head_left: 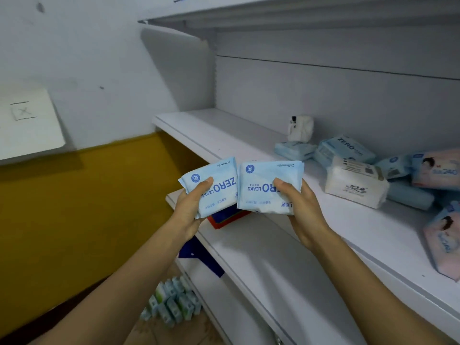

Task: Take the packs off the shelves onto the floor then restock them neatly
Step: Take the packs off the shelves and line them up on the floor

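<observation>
Far left on the wall: paper sheet [27,120] with a crossed box. Low down, below the shelves: cluster of small green-and-white packs [171,305], apparently on the floor. Left hand [191,202] curled round the left blue pack [216,180], thumb on top over the print, fingers beneath. Just beside it, touching or not impossible to tell: right blue pack [263,188], gripped the same way by the right hand [296,205], thumb pressed on the face. Both packs held in the air in front of the middle shelf [224,135], near its left front corner, print upside down to the camera. Beneath them: red and blue item [229,217] at the left end of the lower shelf [261,247]. Further right, toward the middle shelf's back and right edge: jumbled pile [356,183] of blue, white and pink packs, not lined up. Judged as the clearing step, two packs in hand, pile still on the shelf; no ruling out restocking. Next move likely calling for lowering both packs to the floor near the small ones, keeping a firm hold on the slick-looking wrap, then reaching right for the pile.
</observation>
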Demonstrator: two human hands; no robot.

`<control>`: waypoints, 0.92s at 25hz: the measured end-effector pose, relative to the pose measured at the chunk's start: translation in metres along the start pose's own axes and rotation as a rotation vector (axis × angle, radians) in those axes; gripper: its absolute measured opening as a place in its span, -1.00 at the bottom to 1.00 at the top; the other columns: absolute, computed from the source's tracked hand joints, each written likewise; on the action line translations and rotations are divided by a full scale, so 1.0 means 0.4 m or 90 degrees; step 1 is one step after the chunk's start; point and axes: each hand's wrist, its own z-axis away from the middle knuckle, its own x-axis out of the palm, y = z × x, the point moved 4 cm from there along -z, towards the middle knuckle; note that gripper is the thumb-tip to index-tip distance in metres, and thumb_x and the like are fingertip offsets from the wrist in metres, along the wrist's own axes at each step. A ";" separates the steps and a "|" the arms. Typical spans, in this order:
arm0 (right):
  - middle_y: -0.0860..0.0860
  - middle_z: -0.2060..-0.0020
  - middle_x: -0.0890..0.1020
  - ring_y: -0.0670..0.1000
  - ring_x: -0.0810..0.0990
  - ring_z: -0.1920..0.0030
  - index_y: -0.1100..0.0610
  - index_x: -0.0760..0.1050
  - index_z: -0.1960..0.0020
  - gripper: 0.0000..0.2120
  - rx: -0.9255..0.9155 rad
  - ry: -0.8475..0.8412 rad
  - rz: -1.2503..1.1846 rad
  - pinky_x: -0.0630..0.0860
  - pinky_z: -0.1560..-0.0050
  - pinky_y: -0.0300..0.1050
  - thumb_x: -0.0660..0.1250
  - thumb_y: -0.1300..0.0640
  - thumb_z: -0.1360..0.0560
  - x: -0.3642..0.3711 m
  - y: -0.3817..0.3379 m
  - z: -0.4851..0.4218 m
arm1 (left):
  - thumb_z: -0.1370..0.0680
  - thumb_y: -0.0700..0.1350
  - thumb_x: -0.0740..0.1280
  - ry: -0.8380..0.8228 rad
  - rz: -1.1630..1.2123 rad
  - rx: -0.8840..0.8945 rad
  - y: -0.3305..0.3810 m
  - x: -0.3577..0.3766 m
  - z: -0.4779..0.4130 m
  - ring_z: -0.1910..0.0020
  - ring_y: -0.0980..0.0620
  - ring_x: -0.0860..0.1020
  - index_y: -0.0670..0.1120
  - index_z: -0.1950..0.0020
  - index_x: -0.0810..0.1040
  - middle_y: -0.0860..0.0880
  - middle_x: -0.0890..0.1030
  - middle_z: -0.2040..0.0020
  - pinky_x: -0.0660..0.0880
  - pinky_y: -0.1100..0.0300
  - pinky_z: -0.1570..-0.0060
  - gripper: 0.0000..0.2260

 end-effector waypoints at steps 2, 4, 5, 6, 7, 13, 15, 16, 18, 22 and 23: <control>0.05 0.00 0.69 0.09 0.67 -0.01 0.08 0.52 -0.15 -0.80 0.001 -0.020 0.024 0.60 0.00 0.06 0.33 0.16 -0.52 0.055 0.029 0.000 | -0.52 -0.10 0.38 0.035 0.000 0.006 0.012 -0.057 0.007 0.01 -0.05 0.66 -0.13 -0.31 0.49 -0.12 0.67 -0.10 0.62 0.14 0.26 -0.63; 0.04 0.04 0.70 0.06 0.68 0.05 0.08 0.53 -0.13 -0.82 0.021 -0.050 0.014 0.60 0.13 -0.01 0.30 0.17 -0.53 0.114 0.059 -0.007 | -0.53 -0.10 0.37 0.059 -0.003 0.012 0.032 -0.118 0.002 0.05 -0.03 0.67 -0.12 -0.28 0.51 -0.11 0.68 -0.07 0.63 0.13 0.24 -0.67; 0.03 0.05 0.70 0.05 0.68 0.07 0.08 0.52 -0.14 -0.81 0.033 -0.067 0.010 0.58 0.17 -0.05 0.29 0.17 -0.54 0.144 0.075 -0.014 | -0.53 -0.11 0.37 0.063 -0.005 0.015 0.043 -0.145 -0.004 0.06 -0.02 0.67 -0.11 -0.26 0.52 -0.11 0.68 -0.07 0.63 0.12 0.21 -0.69; 0.03 0.04 0.70 0.04 0.69 0.07 0.08 0.51 -0.17 -0.79 0.046 -0.082 0.010 0.58 0.18 -0.05 0.30 0.16 -0.54 0.173 0.091 -0.022 | -0.54 -0.11 0.36 0.063 -0.005 0.015 0.056 -0.169 -0.012 0.05 -0.03 0.67 -0.11 -0.25 0.52 -0.11 0.67 -0.08 0.64 0.10 0.19 -0.70; 0.04 0.02 0.70 0.05 0.69 0.05 0.08 0.50 -0.20 -0.75 0.061 -0.097 0.015 0.60 0.15 -0.01 0.32 0.15 -0.53 0.205 0.108 -0.033 | -0.54 -0.11 0.36 0.062 -0.006 0.015 0.068 -0.195 -0.023 0.03 -0.05 0.66 -0.11 -0.24 0.52 -0.12 0.67 -0.09 0.64 0.10 0.18 -0.72; 0.02 0.00 0.70 0.05 0.69 0.02 0.06 0.49 -0.24 -0.70 0.093 -0.170 0.092 0.60 -0.02 0.04 0.36 0.16 -0.52 0.438 0.194 -0.148 | -0.54 -0.10 0.36 0.061 -0.057 0.017 0.168 -0.388 -0.136 -0.09 -0.09 0.63 -0.07 -0.22 0.53 -0.10 0.66 -0.11 0.57 -0.07 -0.07 -0.75; 0.00 0.00 0.70 0.01 0.69 0.02 0.05 0.50 -0.20 -0.72 0.096 -0.217 0.142 0.61 0.01 -0.02 0.38 0.18 -0.51 0.536 0.235 -0.191 | -0.54 -0.11 0.36 0.083 -0.099 0.025 0.214 -0.492 -0.181 -0.09 -0.09 0.63 -0.06 -0.22 0.53 -0.08 0.66 -0.11 0.57 -0.07 -0.06 -0.75; -0.03 -0.01 0.70 -0.01 0.69 0.02 0.04 0.50 -0.19 -0.71 0.093 -0.240 0.169 0.62 0.02 -0.04 0.40 0.20 -0.49 0.579 0.258 -0.206 | -0.54 -0.12 0.36 0.095 -0.123 0.027 0.230 -0.544 -0.200 -0.09 -0.09 0.63 -0.06 -0.23 0.52 -0.08 0.66 -0.11 0.57 -0.06 -0.05 -0.74; -0.07 0.01 0.69 -0.05 0.67 0.01 0.00 0.50 -0.16 -0.67 0.089 -0.272 0.216 0.64 0.04 -0.06 0.44 0.23 -0.45 0.659 0.310 -0.229 | -0.54 -0.14 0.37 0.119 -0.160 0.019 0.246 -0.642 -0.234 -0.09 -0.10 0.63 -0.07 -0.23 0.52 -0.09 0.65 -0.11 0.57 -0.08 -0.06 -0.74; -0.01 0.07 0.67 -0.09 0.68 0.11 0.10 0.50 -0.09 -0.70 0.128 -0.251 0.275 0.62 0.23 -0.17 0.47 0.29 -0.41 0.758 0.443 -0.251 | -0.57 -0.15 0.32 0.184 -0.184 -0.004 0.229 -0.810 -0.268 0.02 -0.07 0.62 -0.05 -0.18 0.50 -0.09 0.64 -0.07 0.59 0.00 0.07 -0.81; 0.00 0.08 0.67 -0.12 0.68 0.15 0.15 0.49 -0.07 -0.70 0.138 -0.236 0.279 0.59 0.28 -0.23 0.48 0.29 -0.40 0.766 0.479 -0.257 | -0.57 -0.15 0.32 0.207 -0.195 -0.002 0.218 -0.848 -0.270 0.04 -0.05 0.62 -0.03 -0.17 0.49 -0.08 0.64 -0.05 0.58 0.03 0.12 -0.82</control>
